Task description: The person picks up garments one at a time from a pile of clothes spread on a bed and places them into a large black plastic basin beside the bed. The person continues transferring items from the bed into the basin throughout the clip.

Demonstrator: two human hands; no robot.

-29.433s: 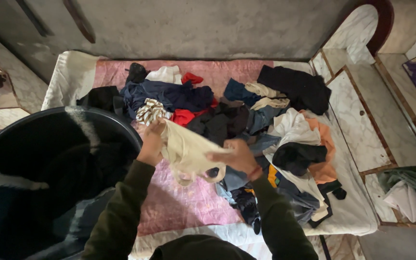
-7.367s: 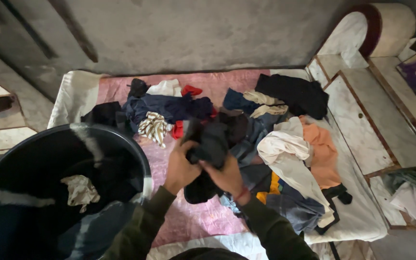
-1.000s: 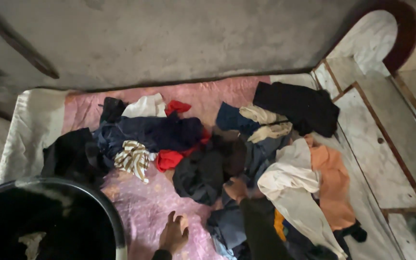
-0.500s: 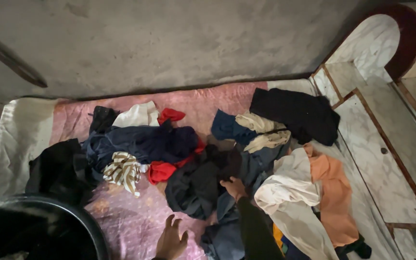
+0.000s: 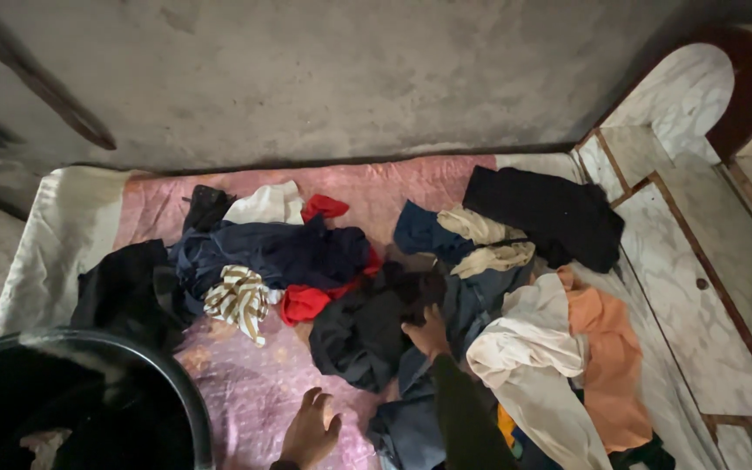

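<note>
Right hand (image 5: 429, 332) closes its fingers on a dark garment (image 5: 367, 335) in the pile; left hand (image 5: 309, 428) rests spread and empty on pink sheet (image 5: 254, 392).

The right hand (image 5: 429, 332) grips a dark garment (image 5: 367, 335) in the clothes pile — the left hand (image 5: 308, 432) rests open on the pink sheet (image 5: 245, 396), beside a black tub (image 5: 89, 405).

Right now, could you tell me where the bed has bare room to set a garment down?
Bare pink sheet shows between the black tub, the striped cloth and the left hand; another strip runs along the wall. The white edge at left is free. Around the right hand, on the dark garment, clothes overlap everywhere.
</note>
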